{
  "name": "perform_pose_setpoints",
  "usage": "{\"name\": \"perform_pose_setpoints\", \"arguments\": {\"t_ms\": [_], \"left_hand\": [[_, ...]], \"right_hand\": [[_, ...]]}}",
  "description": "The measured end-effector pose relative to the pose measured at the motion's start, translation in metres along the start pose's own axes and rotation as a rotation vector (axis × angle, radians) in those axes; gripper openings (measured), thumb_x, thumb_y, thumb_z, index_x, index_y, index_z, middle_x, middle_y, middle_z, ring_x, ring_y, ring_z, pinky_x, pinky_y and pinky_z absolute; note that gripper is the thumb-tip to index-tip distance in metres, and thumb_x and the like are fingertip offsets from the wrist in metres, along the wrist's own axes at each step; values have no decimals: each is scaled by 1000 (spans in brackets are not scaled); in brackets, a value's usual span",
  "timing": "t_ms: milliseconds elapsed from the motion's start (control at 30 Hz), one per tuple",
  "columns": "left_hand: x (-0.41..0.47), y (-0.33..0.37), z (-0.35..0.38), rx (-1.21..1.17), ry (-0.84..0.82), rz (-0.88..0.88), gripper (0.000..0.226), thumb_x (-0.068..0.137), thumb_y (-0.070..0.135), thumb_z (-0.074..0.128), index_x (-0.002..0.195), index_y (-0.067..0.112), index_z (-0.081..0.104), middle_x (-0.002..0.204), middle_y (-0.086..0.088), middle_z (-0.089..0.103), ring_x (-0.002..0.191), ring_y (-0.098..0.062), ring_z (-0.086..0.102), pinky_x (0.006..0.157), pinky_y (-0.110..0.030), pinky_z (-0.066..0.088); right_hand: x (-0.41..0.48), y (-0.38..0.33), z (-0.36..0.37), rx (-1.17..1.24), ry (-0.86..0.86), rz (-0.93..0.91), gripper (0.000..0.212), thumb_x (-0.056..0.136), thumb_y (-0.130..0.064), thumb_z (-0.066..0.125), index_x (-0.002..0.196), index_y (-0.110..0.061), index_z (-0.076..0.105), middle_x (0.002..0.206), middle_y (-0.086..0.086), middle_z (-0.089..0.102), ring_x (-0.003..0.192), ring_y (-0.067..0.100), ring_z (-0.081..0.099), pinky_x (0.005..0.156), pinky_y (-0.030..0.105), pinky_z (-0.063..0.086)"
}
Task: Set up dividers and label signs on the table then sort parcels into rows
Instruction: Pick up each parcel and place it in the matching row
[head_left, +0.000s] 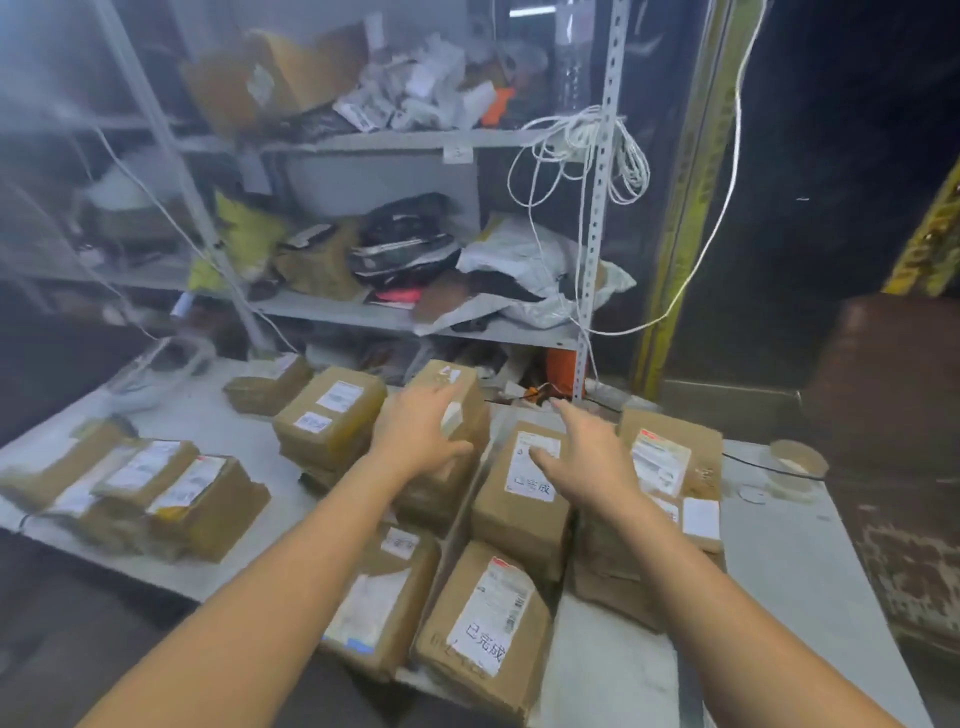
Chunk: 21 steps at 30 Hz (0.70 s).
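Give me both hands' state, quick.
Left hand: open, palm resting on the tall parcel.
Right hand: open, fingers spread over a labelled parcel, holding nothing.

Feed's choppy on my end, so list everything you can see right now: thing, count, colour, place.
Parcels: a dozen or more, brown cardboard with white labels, stacked in rows across the table.
Table: one, pale grey, under the parcels.
Tape roll: one, tan, table's far right.
Shelving rack: one, grey metal, behind the table, cluttered with bags and boxes.
Cord: white, coiled on the rack's right upright.
Left hand: open, resting on a middle parcel.
Right hand: open, fingers spread above a labelled parcel; contact unclear.
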<state>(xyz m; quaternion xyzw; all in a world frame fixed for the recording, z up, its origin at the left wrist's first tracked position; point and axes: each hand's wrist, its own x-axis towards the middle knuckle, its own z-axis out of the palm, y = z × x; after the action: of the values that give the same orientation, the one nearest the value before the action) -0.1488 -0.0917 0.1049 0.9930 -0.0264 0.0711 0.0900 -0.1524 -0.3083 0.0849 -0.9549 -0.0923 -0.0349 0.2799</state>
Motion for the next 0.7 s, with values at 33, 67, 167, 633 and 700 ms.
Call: {"name": "perform_pose_setpoints", "arguments": {"t_ms": [33, 67, 167, 633, 700], "left_hand": [[0, -21, -7, 39, 2, -24, 81, 79, 58, 70, 147, 28, 38, 141, -1, 53, 128, -25, 49, 105, -42, 41], [-2, -43, -13, 65, 8, -47, 82, 78, 61, 69, 147, 28, 39, 141, 1, 53, 127, -25, 49, 104, -42, 41], [-9, -114, -29, 143, 40, -97, 80, 76, 67, 65, 144, 33, 41, 141, 4, 52, 126, -23, 50, 103, -41, 40], [9, -464, -74, 199, 5, -190, 71, 85, 56, 59, 146, 29, 36, 147, 2, 45, 132, -24, 43, 109, -42, 34], [24, -493, -75, 183, -63, -190, 74, 87, 55, 58, 151, 29, 29, 152, -1, 37, 135, -26, 40, 108, -43, 35]], "right_hand": [[6, -17, 6, -38, -12, -52, 70, 91, -40, 64, 152, -25, 33, 147, 2, 51, 134, 25, 46, 102, 39, 44], [14, -34, 14, -69, -24, -99, 69, 91, -40, 63, 152, -26, 33, 143, 2, 54, 130, 26, 49, 100, 40, 47], [33, -92, 41, -129, -47, -197, 67, 91, -37, 61, 151, -26, 34, 137, 3, 58, 126, 26, 51, 96, 41, 49], [133, -360, 226, -308, -134, -272, 64, 90, -39, 59, 149, -26, 38, 152, -3, 43, 134, 23, 45, 101, 38, 44], [152, -382, 252, -297, -173, -229, 65, 91, -40, 60, 150, -28, 36, 156, -3, 39, 138, 22, 42, 104, 40, 45]]}}
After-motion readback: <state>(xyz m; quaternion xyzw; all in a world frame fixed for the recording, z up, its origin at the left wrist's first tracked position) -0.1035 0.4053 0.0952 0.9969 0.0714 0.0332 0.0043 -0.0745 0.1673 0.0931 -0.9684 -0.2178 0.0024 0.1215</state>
